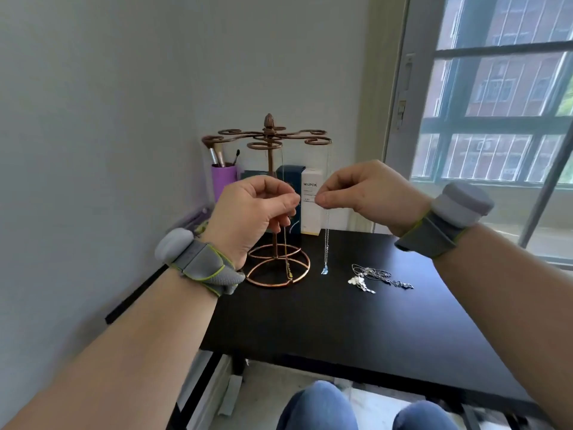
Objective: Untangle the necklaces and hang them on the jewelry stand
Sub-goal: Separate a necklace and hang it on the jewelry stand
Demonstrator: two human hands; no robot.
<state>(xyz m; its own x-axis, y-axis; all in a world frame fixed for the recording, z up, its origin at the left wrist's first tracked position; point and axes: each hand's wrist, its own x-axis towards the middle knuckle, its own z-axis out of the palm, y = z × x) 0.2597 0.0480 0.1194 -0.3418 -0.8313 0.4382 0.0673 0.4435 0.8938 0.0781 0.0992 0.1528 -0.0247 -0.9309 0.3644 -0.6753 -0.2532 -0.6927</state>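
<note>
The left grip (251, 218) is raised above the black table (341, 321), and its thumb and forefinger pinch a thin gold chain (284, 243). This chain hangs straight down in front of the jewelry stand (270, 156), and its gold pendant (289, 272) is level with the stand's ring base.

The right grip (356, 190), at 3 o'clock from the left grip and just beside it, pinches a silver chain (326, 240) between thumb and forefinger. A blue pendant (325, 270) hangs at the chain's lower end, just above the table. Whether either chain also runs up to an arm of the stand cannot be determined.

A tangled pile of silver necklaces (376, 278) lies on the table at 3 o'clock from the stand base, apart from it.

At 12 o'clock from the grips, a white box (311, 209) and a dark blue box (287, 178) stand against the wall. A purple cup (224, 179) with brushes stands at 9 o'clock from the stand's post. Each wrist carries a grey band (201, 262).
</note>
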